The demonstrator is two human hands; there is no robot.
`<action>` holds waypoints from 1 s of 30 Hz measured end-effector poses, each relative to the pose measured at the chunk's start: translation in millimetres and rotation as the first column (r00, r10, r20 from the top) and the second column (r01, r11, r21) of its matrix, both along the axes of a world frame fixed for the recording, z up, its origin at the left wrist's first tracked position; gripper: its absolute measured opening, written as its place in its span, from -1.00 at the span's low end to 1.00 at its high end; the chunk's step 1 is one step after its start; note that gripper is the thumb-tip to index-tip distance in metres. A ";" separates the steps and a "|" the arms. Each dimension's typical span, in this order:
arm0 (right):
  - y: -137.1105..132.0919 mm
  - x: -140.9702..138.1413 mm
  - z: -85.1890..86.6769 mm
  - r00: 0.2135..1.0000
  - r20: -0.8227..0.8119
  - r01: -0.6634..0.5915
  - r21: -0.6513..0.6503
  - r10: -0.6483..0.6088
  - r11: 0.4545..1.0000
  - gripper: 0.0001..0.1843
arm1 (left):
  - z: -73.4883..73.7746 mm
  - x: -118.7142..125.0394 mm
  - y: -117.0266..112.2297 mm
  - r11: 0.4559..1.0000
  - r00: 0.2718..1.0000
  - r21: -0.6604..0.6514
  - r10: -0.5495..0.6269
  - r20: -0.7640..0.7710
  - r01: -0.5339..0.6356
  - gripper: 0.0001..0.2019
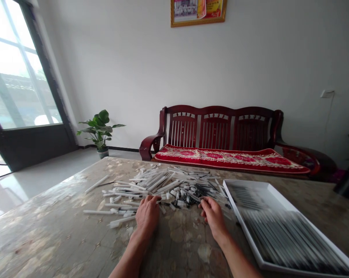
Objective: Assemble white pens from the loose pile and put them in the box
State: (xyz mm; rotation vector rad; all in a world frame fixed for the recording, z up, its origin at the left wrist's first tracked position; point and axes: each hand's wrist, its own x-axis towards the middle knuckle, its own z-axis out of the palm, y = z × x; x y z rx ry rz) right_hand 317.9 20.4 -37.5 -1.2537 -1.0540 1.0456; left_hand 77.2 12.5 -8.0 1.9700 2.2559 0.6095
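A loose pile of white translucent pen barrels (pixel 153 179) with small clear caps and black pen parts (pixel 192 197) is spread over the table. My left hand (pixel 148 214) rests at the pile's near edge, back upward, its fingers curled in; what they hold, if anything, is hidden. Thumb and fingers of my right hand (pixel 212 214) are pinched at the near right of the pile. A greyish pen barrel (pixel 192 195) reaches from these fingertips toward the upper left. To the right, a white shallow box (pixel 246 237) contains many dark-cored pens (pixel 290 235) in a slanting row, blurred.
The patterned stone-like table (pixel 61 231) extends under everything. Behind it stands a dark red wooden bench (pixel 215 131) with a red floral cushion (pixel 229 156). A potted plant (pixel 100 129) is at the back left, near a glass door (pixel 24 77). A black container (pixel 348 185) stands far right.
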 end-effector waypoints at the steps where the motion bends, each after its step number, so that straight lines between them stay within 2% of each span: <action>1: 0.3 -0.3 -0.7 1.000 0.006 -0.002 0.000 0.002 1.000 -0.54 | -0.9 -0.6 0.9 1.000 1.000 -0.015 -0.007 -0.014 0.007 -0.65; 10: -1.9 -1.2 1.3 0.999 0.042 -0.034 0.016 0.033 0.999 -0.61 | -7.5 -0.7 4.5 0.999 0.998 -0.005 -0.042 -0.043 0.041 -0.78; 18: -0.3 -1.5 -1.8 0.997 0.070 -0.043 0.045 0.040 0.998 -0.64 | -8.8 4.3 8.4 0.995 0.996 0.048 -0.086 -0.034 0.088 -0.80; 21: -0.2 -1.3 -2.8 0.997 0.074 -0.039 0.044 0.036 0.998 -0.63 | -9.7 6.0 9.8 0.993 0.996 0.082 -0.086 0.028 0.084 -0.82; 24: -0.5 -0.4 -3.5 0.996 0.085 -0.035 0.046 0.031 0.998 -0.63 | -13.3 6.9 12.4 0.990 0.981 0.108 -0.110 0.158 0.094 -0.83; 27: -0.3 0.3 -3.7 0.995 0.093 -0.035 0.045 0.031 0.998 -0.66 | -18.6 7.3 15.2 0.980 0.941 0.172 -0.151 0.302 0.102 -0.77; 30: -0.1 0.1 -2.5 0.995 0.097 -0.041 0.040 0.037 0.998 -0.67 | -20.2 9.0 14.5 0.971 0.926 0.223 -0.164 0.340 0.089 -0.69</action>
